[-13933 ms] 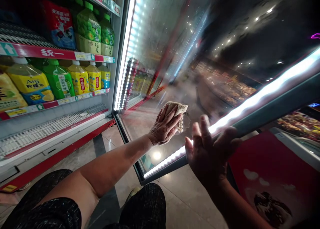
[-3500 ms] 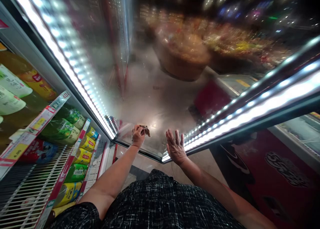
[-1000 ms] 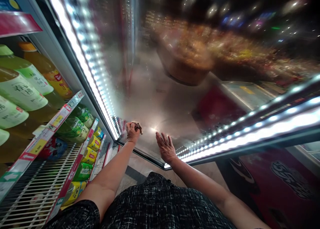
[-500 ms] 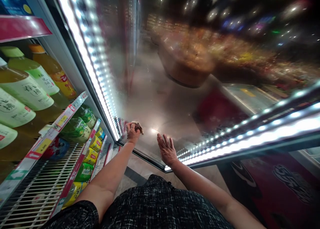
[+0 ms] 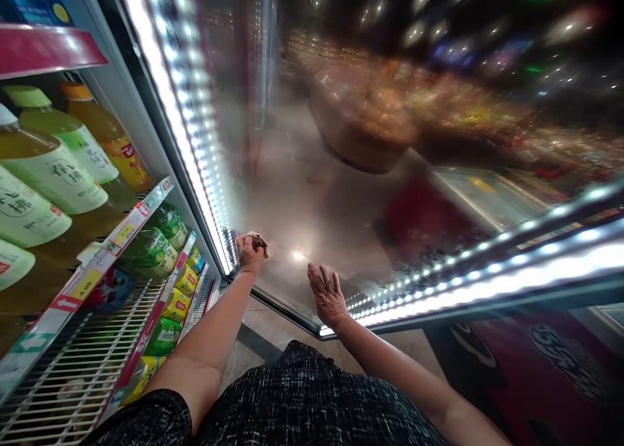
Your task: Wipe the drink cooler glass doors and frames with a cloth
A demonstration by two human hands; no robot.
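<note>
My left hand (image 5: 249,259) is closed around a crumpled brown-and-white cloth (image 5: 259,243) and presses it to the glass door (image 5: 292,199), near its lit left edge. Over the lower right part of the pane, my right hand (image 5: 328,298) has its fingers stretched and spread, palm toward the glass. It holds nothing. The door stands swung out from the drinks cooler, and its glass shows blurred shop lights and floor.
To the left, cooler shelves hold large drink bottles (image 5: 53,173), green bottles (image 5: 151,251) and yellow and green packages (image 5: 175,303). A wire rack (image 5: 63,381) lies below. Bright LED strips (image 5: 487,274) run along the door. A red printed panel (image 5: 546,361) stands at right.
My left hand has slid the cloth a little to the left across the glass, toward the lit edge. My right hand has stayed nearly in place.
</note>
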